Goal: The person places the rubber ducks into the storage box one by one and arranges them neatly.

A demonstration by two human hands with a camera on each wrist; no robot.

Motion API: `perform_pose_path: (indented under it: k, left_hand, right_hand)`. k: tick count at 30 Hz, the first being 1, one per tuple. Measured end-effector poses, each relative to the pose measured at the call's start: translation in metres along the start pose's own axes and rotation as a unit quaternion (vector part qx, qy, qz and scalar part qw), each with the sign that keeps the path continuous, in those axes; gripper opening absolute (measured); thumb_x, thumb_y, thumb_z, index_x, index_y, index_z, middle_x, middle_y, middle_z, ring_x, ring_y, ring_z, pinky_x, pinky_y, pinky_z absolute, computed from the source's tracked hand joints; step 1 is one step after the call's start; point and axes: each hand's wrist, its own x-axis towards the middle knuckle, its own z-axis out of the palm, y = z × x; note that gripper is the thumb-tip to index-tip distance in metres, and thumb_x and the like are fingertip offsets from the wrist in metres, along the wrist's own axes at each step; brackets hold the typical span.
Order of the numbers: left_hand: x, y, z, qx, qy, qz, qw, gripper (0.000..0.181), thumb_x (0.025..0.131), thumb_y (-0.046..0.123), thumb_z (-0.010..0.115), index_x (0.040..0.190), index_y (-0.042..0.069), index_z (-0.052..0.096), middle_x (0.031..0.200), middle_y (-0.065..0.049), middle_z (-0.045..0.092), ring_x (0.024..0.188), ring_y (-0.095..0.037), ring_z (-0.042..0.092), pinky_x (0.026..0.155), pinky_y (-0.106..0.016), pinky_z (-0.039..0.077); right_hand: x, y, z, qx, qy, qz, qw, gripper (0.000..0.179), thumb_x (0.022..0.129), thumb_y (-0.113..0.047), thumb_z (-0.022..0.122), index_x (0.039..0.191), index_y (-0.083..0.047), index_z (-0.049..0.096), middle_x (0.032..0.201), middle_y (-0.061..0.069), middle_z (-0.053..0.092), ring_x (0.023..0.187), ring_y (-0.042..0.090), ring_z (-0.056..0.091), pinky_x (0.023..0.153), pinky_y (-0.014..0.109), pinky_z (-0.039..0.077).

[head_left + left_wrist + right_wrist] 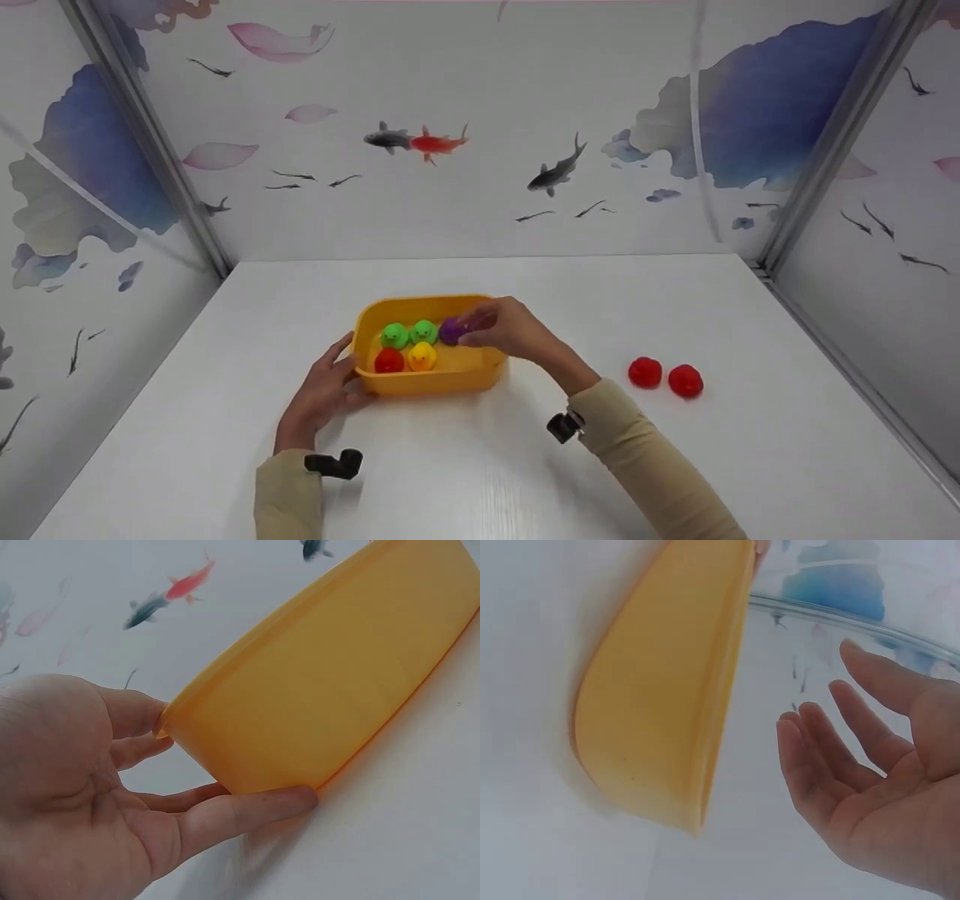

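A yellow plastic bin (442,384) stands on the white table with small toy ducks inside: two green ducks (394,336), a yellow duck (422,357), a red toy (389,361) and a purple toy (452,331). My left hand (322,386) holds the bin's left end; the left wrist view shows its thumb (251,814) along the lower side and fingertips at the rim. Over the bin's right part hovers my right hand (504,328), beside the purple toy. In the right wrist view its fingers (829,746) are loosely bent with nothing between them.
Two red toys (665,376) lie on the table right of the bin. White panels (480,195) printed with fish and petals enclose the table at the back and both sides. Black wrist cameras (335,464) are strapped over the beige sleeves.
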Motion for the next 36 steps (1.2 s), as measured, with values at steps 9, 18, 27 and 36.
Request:
perform_pose_path:
  k: [9,18,27,36]
  left_hand:
    - [0.001,0.001,-0.003,-0.005,-0.008,0.013,0.9999,0.060,0.109,0.034,0.038,0.162,0.032,0.010,0.162,-0.018,0.033,0.146,-0.036,0.041,0.103,-0.041,0.054]
    - [-0.001,0.002,-0.001,-0.015,-0.010,0.012,0.9998,0.060,0.109,0.033,0.038,0.162,0.032,0.010,0.164,-0.018,0.029,0.147,-0.037,0.038,0.103,-0.042,0.053]
    - [0.000,-0.001,0.000,-0.007,-0.001,-0.001,1.0000,0.061,0.108,0.035,0.041,0.162,0.034,0.012,0.163,-0.016,0.032,0.146,-0.035,0.040,0.102,-0.040,0.054]
    - [0.002,-0.001,0.000,-0.008,0.000,-0.003,1.0000,0.060,0.108,0.036,0.040,0.162,0.035,0.013,0.163,-0.016,0.033,0.145,-0.035,0.042,0.102,-0.040,0.054]
  right_hand:
    - [-0.043,0.012,-0.059,0.000,0.052,-0.008,0.9986,0.028,0.092,-0.026,0.073,0.118,-0.016,0.072,0.126,0.006,0.068,0.117,0.026,0.066,0.099,0.041,0.058]
    - [-0.067,0.058,-0.102,0.002,0.071,0.000,0.9975,0.037,0.094,-0.029,0.071,0.126,-0.011,0.067,0.131,0.014,0.064,0.121,0.029,0.063,0.105,0.046,0.054]
    - [-0.084,0.101,-0.136,0.001,0.084,0.014,0.9964,0.043,0.094,-0.032,0.070,0.131,-0.013,0.063,0.136,0.014,0.062,0.126,0.032,0.060,0.107,0.048,0.052]
    - [-0.110,0.147,-0.163,-0.001,0.083,0.027,0.9961,0.047,0.096,-0.033,0.067,0.138,-0.015,0.058,0.143,0.011,0.057,0.128,0.028,0.057,0.107,0.042,0.050]
